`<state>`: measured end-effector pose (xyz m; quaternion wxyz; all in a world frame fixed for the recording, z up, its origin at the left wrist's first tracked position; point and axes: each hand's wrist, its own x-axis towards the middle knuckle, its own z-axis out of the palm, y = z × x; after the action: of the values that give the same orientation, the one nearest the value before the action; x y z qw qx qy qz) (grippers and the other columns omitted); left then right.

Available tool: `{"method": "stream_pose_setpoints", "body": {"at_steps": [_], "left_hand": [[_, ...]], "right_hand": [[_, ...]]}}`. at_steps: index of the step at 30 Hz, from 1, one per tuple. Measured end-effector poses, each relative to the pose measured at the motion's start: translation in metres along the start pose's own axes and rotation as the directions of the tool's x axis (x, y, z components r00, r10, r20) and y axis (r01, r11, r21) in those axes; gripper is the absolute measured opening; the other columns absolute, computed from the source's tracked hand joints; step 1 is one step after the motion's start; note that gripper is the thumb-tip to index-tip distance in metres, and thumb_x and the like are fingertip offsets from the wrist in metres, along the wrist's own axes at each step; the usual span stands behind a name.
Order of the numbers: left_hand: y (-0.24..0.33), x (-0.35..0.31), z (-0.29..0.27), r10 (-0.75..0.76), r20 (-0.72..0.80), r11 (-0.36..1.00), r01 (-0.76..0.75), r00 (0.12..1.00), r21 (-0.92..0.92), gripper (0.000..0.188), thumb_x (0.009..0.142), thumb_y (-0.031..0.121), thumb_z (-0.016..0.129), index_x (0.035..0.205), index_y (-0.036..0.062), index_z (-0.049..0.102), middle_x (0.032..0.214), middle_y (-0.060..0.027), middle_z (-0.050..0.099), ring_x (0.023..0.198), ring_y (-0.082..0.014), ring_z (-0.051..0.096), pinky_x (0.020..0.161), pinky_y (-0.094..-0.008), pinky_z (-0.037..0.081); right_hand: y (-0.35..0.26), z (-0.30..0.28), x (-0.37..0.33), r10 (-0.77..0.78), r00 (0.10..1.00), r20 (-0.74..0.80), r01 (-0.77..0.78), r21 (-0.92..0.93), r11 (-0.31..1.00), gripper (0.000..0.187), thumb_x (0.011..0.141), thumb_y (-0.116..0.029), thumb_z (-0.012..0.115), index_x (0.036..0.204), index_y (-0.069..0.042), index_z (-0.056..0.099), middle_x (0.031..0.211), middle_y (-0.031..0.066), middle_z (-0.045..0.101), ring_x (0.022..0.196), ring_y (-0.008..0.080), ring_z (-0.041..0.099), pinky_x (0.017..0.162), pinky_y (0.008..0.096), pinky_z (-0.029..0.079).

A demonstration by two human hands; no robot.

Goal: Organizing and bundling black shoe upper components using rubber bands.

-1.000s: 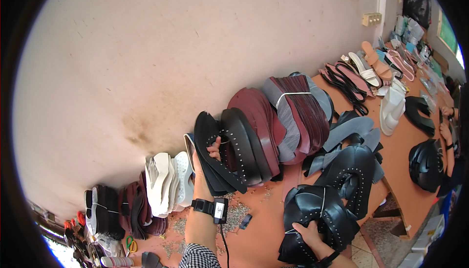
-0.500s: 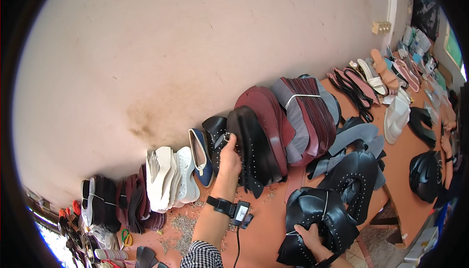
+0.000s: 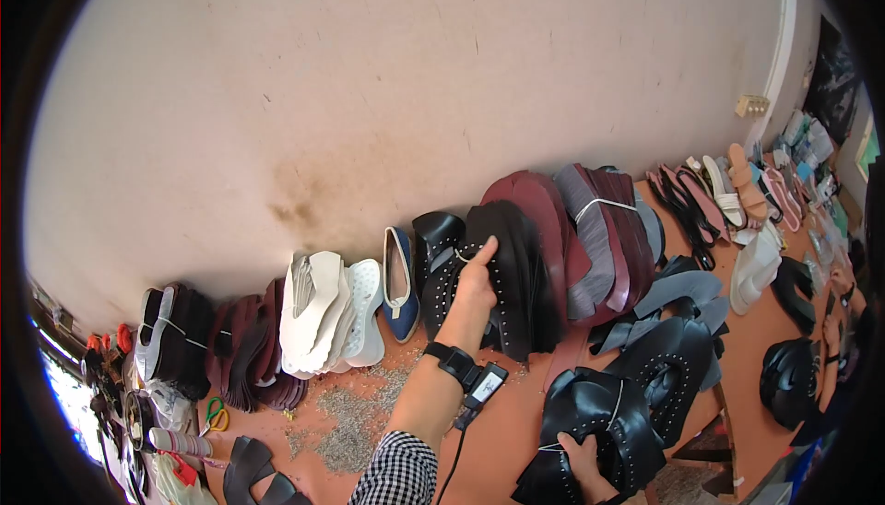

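Observation:
My left hand (image 3: 474, 291) reaches up to a stack of black studded leather shoe uppers (image 3: 513, 288) standing near the wall. Its thumb presses against the studded pieces, while the other fingers are mostly hidden. Lower right, my right hand (image 3: 583, 468) grips a bundle of glossy black studded uppers (image 3: 597, 404) tied with white string, its thumb on top. More black studded uppers (image 3: 671, 371) lie just beyond that bundle. Maroon uppers (image 3: 533, 205) and a tied grey-and-maroon bundle (image 3: 604, 238) stand right of the stack.
A blue flat shoe (image 3: 398, 293) and white pieces (image 3: 318, 311) stand along the wall. Loose studs (image 3: 355, 422) are scattered on the orange table (image 3: 415, 477). Scissors (image 3: 217, 416) lie at left. Sandals (image 3: 728, 187) and another person's hands (image 3: 832, 330) are at right.
The view has shifted, so the scene sits farther right. My left thumb has moved slightly right across the studded stack, whose edge now blurs. My right hand keeps its grip on the tied bundle.

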<state>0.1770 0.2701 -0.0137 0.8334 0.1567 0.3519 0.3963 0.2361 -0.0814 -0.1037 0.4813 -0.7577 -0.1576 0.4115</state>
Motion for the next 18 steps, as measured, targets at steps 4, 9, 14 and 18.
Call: {"method": "stream_pose_setpoints", "body": {"at_steps": [4, 9, 14, 18], "left_hand": [[0.013, 0.003, -0.015, 0.13, 0.106, 0.984, -0.115, 0.986, -0.139, 0.032, 0.082, 0.022, 0.058, 0.108, 0.0031, 0.055, 0.105, -0.0128, 0.061, 0.099, -0.0283, 0.056, 0.088, -0.0446, 0.044], [0.028, 0.0, -0.046, 0.201, 0.286, 0.972, -0.153, 0.937, -0.179, 0.04, 0.086, 0.037, 0.047, 0.109, 0.0049, 0.055, 0.107, -0.0111, 0.059, 0.099, -0.0279, 0.054, 0.09, -0.039, 0.041], [0.033, -0.024, -0.038, 0.231, 0.348, 0.967, -0.175, 0.909, -0.185, 0.05, 0.086, 0.047, 0.045, 0.11, 0.0041, 0.054, 0.096, -0.0083, 0.059, 0.09, -0.0238, 0.055, 0.078, -0.0328, 0.045], [0.032, -0.023, -0.073, 0.113, 0.75, 0.815, 0.371, 0.652, -0.446, 0.036, 0.087, 0.033, 0.05, 0.108, 0.0044, 0.054, 0.078, -0.0003, 0.052, 0.073, -0.0126, 0.048, 0.066, -0.0267, 0.041]], "right_hand": [[-0.006, -0.002, 0.0, 0.085, 0.996, -0.015, -0.086, -0.119, 0.989, 0.053, 0.069, -0.032, 0.069, 0.1, 0.008, 0.053, 0.097, 0.0159, 0.058, 0.089, 0.0236, 0.055, 0.079, 0.0339, 0.044], [0.008, -0.004, 0.008, 0.053, 0.998, -0.033, -0.058, -0.183, 0.981, 0.054, 0.068, -0.035, 0.069, 0.096, 0.008, 0.053, 0.094, 0.0174, 0.058, 0.09, 0.0258, 0.055, 0.081, 0.0354, 0.042], [0.029, -0.007, 0.016, 0.012, 0.998, -0.069, -0.026, -0.195, 0.981, 0.056, 0.066, -0.037, 0.071, 0.094, 0.008, 0.053, 0.092, 0.0176, 0.058, 0.089, 0.0252, 0.055, 0.08, 0.0349, 0.042], [0.023, -0.003, 0.012, 0.009, 0.998, -0.059, -0.019, -0.181, 0.983, 0.056, 0.066, -0.037, 0.071, 0.093, 0.009, 0.053, 0.091, 0.0173, 0.058, 0.087, 0.0252, 0.056, 0.079, 0.0346, 0.043]]}}
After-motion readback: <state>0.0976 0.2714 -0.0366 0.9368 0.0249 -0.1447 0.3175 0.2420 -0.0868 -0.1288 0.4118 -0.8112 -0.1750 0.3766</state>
